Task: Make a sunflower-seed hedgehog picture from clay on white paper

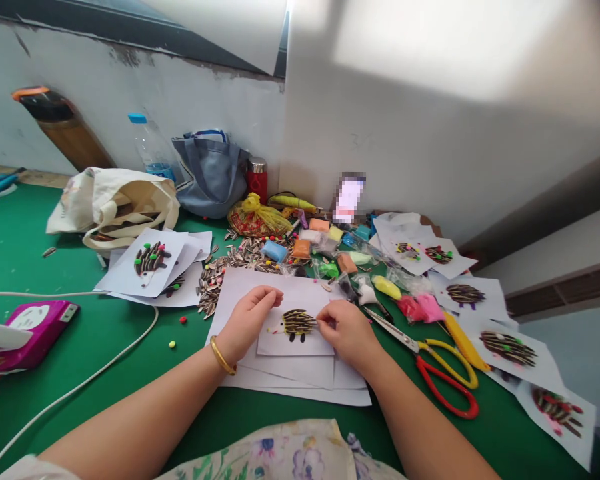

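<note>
A small white sheet of paper (275,345) lies before me on larger sheets, bearing a hedgehog picture (299,323) of striped sunflower seeds with dark feet and a pale head. My right hand (349,333) is at the hedgehog's rear edge, thumb and fingers pinched on what looks like a sunflower seed at the tail end. On the other side, my left hand (250,321) is beside the head, above the paper's left edge. Its fingers are curled together, and whether anything is inside is hidden. A pile of loose sunflower seeds (211,288) lies just behind the sheets.
Scissors (420,345) with yellow and red handles lie right of my right hand. Bagged coloured clay (386,287) spreads behind. Finished seed pictures lie in stacks left (145,263) and right (510,347). A white cable (105,367) crosses the left side, near a purple power box (30,330).
</note>
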Demonstrator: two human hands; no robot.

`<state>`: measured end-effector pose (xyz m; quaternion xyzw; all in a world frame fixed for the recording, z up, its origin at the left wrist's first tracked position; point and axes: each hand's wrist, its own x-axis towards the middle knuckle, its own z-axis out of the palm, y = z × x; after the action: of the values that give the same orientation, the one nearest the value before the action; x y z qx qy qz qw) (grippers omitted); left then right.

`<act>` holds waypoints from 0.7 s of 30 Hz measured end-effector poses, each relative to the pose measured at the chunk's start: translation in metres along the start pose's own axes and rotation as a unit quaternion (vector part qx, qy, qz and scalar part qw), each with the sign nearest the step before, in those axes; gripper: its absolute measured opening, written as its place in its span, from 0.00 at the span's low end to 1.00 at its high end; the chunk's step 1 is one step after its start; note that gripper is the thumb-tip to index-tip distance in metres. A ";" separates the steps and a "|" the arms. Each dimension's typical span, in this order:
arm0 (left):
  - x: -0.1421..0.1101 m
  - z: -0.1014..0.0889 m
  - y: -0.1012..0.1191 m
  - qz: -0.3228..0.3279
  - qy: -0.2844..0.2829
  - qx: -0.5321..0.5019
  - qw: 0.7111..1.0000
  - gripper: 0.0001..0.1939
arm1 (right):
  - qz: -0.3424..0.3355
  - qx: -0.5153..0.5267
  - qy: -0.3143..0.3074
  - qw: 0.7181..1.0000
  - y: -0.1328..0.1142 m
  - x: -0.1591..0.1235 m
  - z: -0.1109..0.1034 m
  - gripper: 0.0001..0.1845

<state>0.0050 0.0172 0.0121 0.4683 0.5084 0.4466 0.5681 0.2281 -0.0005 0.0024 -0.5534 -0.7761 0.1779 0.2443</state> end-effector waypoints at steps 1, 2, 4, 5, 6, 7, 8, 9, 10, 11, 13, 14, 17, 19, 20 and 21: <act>0.000 0.000 0.000 0.003 -0.001 0.003 1.000 0.16 | -0.002 0.000 0.003 1.000 0.000 0.000 -0.001 0.07; 0.000 0.000 -0.001 0.006 -0.001 0.005 1.000 0.16 | -0.004 0.003 0.007 1.000 0.000 0.000 -0.002 0.07; 0.000 0.000 -0.001 0.008 -0.001 0.011 1.000 0.16 | -0.005 0.018 0.018 1.000 0.000 0.000 -0.004 0.07; 0.000 0.000 -0.002 0.008 -0.002 0.015 1.000 0.15 | -0.005 0.031 0.025 0.999 0.001 0.000 -0.004 0.07; 0.000 0.000 -0.002 0.009 -0.002 0.019 1.000 0.15 | -0.004 0.045 0.032 0.998 0.002 0.000 -0.005 0.07; 0.000 0.000 -0.002 0.009 -0.002 0.024 1.000 0.15 | -0.004 0.059 0.039 0.998 0.002 0.001 -0.005 0.06; 0.000 0.000 -0.003 0.010 -0.003 0.028 1.000 0.15 | -0.004 0.070 0.045 0.996 0.003 0.002 -0.004 0.06; 0.000 0.001 -0.002 0.011 -0.005 0.032 0.999 0.15 | -0.006 0.079 0.050 0.996 0.003 0.003 -0.004 0.06; 0.000 0.001 -0.002 0.014 -0.005 0.036 0.999 0.15 | -0.010 0.085 0.053 0.995 0.003 0.004 -0.003 0.07; -0.001 0.001 -0.002 0.016 -0.006 0.039 0.999 0.15 | -0.015 0.088 0.054 0.995 0.003 0.005 -0.002 0.07; -0.001 0.001 0.000 0.020 -0.005 0.041 0.999 0.15 | -0.030 0.089 0.053 0.994 0.002 0.008 0.000 0.08; -0.001 0.001 0.001 0.021 -0.004 0.042 0.999 0.15 | -0.037 0.087 0.053 0.994 0.002 0.008 0.001 0.08; -0.002 0.002 0.003 0.023 -0.003 0.049 0.999 0.15 | -0.040 0.063 0.054 0.996 0.000 0.010 0.004 0.08; -0.002 0.002 0.002 0.025 -0.004 0.054 0.998 0.15 | -0.038 0.040 0.055 0.997 -0.002 0.010 0.006 0.07; -0.002 0.002 0.002 0.025 -0.005 0.056 0.998 0.15 | -0.038 0.030 0.056 0.997 -0.003 0.011 0.006 0.07; -0.001 0.001 0.001 0.026 -0.006 0.058 0.998 0.15 | -0.038 0.021 0.057 0.997 -0.004 0.011 0.007 0.07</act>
<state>0.0062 0.0160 0.0129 0.5164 0.5178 0.4280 0.5312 0.2179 0.0087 0.0008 -0.5276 -0.7777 0.1528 0.3057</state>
